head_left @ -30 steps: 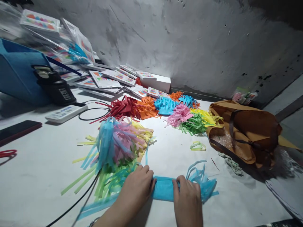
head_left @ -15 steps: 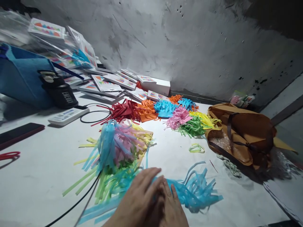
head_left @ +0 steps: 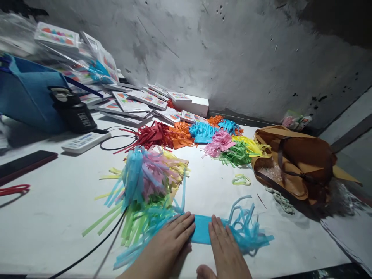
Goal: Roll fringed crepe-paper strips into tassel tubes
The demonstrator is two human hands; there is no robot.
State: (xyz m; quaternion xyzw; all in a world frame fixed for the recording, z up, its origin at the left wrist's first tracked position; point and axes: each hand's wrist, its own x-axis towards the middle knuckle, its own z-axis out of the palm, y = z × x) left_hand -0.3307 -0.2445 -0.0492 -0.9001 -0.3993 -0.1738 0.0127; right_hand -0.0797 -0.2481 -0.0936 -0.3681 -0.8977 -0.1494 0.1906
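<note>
A blue fringed paper strip (head_left: 202,232) lies flat on the white table (head_left: 52,205) near the front edge. My left hand (head_left: 170,246) rests palm down on its left part, fingers stretched out. My right hand (head_left: 223,248) lies flat on its right part, fingers straight, next to the loose blue fringe (head_left: 247,228) that curls up at the right end. Just beyond my left hand sits a pile of blue, pink, yellow and green fringed paper (head_left: 145,178).
Red, orange, blue, pink, green and yellow fringe bundles (head_left: 200,139) lie mid-table. A brown bag (head_left: 296,162) sits at right. White boxes (head_left: 139,100), a blue bag (head_left: 26,93), a black bottle (head_left: 75,110), a remote (head_left: 85,141) and a phone (head_left: 26,162) stand at left. A black cable (head_left: 95,244) runs forward.
My hands were apart gripping the strip's folded middle, then came together over it. Now they are apart again and lie flat on the strip. The fringe at the right has spread out.
</note>
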